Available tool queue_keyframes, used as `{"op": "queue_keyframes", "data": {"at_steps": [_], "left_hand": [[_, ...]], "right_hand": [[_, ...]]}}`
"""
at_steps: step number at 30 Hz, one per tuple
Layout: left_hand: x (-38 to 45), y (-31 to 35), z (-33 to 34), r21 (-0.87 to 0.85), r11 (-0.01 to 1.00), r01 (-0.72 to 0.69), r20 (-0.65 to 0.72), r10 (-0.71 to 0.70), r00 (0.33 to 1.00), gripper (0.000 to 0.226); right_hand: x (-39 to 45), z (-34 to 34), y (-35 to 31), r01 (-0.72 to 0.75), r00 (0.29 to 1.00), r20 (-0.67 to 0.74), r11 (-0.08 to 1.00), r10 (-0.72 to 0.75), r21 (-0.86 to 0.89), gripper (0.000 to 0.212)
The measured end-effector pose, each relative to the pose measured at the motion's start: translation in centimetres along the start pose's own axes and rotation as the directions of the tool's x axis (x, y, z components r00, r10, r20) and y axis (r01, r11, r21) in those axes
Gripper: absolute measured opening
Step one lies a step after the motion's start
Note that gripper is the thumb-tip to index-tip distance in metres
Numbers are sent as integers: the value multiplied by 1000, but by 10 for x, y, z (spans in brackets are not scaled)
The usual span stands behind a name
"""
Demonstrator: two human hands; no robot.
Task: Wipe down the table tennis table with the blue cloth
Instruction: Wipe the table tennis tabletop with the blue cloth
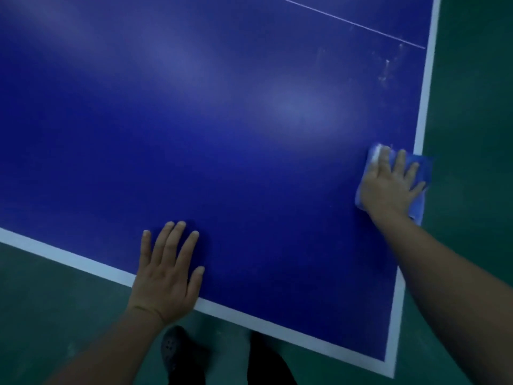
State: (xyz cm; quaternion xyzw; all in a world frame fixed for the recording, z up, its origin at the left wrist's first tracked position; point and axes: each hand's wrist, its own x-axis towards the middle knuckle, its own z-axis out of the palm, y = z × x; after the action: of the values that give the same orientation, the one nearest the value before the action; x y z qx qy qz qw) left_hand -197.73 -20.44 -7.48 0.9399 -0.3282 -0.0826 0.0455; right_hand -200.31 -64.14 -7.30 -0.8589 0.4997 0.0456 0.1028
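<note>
We see the table (222, 120) filling most of the view: blue top, white edge lines, a thin white centre line running off toward the top right, near-right corner at the bottom right. Soft light glare sits mid-surface, and pale smudges (385, 70) show near the right edge line, beyond the cloth. Green floor (472, 93) shows around the table on the right and at the bottom. Our left hand (166, 273) lies flat on the table at the near edge, fingers straight and slightly spread, heel of the palm over the white line, holding nothing. Our right hand (388, 184) is well apart from it, at the right edge, fingers straight and spread, pressing the cloth (422, 165) flat onto the table. The cloth is blue, partly under the palm, and overhangs the right edge line a little. A dark shoe (175, 348) shows on the floor below the near edge, between the forearms.
</note>
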Motion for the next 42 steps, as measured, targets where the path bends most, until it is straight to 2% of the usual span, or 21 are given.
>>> {"op": "queue_keyframes", "data": {"at_steps": [3,5,7,9,12,14,16,19,21,23,24,28,30,32,33,34,36,38,40,41,42], "left_hand": [[-3,17,-2,-70,993,92,-77,-98,992,68],[-3,44,1,-139,985,104,-101,-118,988,67],[-2,75,7,-191,977,90,-99,-110,989,66],[-1,94,15,-205,974,92,-66,-107,992,67],[1,101,17,-157,982,101,-19,-105,994,69],[2,102,15,-144,985,99,8,-99,995,70],[3,103,14,-152,983,107,10,-107,994,68],[1,103,15,-149,983,106,-1,-108,994,69],[1,102,16,-151,983,103,-16,-106,994,70],[2,102,15,-154,982,107,-21,-112,994,67],[3,103,15,-158,982,105,-27,-111,993,65],[2,104,16,-138,986,94,-35,-100,994,60],[2,102,17,-130,988,88,-27,-92,995,60],[1,101,17,-127,988,87,-21,-91,996,60],[1,101,18,-132,987,90,-22,-93,995,60],[0,101,18,-139,986,92,-28,-97,995,60],[0,100,18,-153,984,90,-48,-98,994,60],[0,99,17,-162,983,88,-58,-98,993,60],[0,99,17,-154,984,87,-59,-97,994,61],[0,99,18,-156,984,88,-57,-98,994,61],[-1,99,18,-162,983,90,-56,-100,993,61]], "right_hand": [[-18,9,-26,-29,997,-73,1000,29,-4,57],[-53,22,-65,177,981,-79,983,-180,-40,57],[-92,37,-84,491,870,-13,867,-494,-82,57],[-94,36,-61,643,766,63,761,-640,-85,55],[-31,17,7,488,869,16,849,-495,-202,56],[11,-2,43,263,964,-14,956,-267,-126,54],[17,-8,46,138,990,-15,990,-138,-7,53],[-43,10,17,286,956,-43,956,-289,-67,55],[-102,26,7,587,809,40,803,-587,-98,56],[-115,29,14,756,654,122,647,-747,-97,53],[-99,25,18,755,655,130,648,-744,-96,53],[-17,3,23,520,854,89,844,-513,-131,54],[3,2,-1,547,837,88,829,-539,-119,54],[2,7,-40,676,737,126,728,-664,-116,55],[-5,11,-58,767,642,162,629,-750,-129,56],[-16,15,-70,863,504,199,484,-841,-142,57],[-46,21,-62,992,108,299,82,-948,-99,55],[-66,20,-14,973,-209,360,-228,-909,-11,51],[-47,6,33,945,-315,386,-326,-867,39,50],[-28,-2,47,958,-270,401,-287,-875,18,51],[-7,-9,56,982,-163,400,-187,-902,-22,51]]}}
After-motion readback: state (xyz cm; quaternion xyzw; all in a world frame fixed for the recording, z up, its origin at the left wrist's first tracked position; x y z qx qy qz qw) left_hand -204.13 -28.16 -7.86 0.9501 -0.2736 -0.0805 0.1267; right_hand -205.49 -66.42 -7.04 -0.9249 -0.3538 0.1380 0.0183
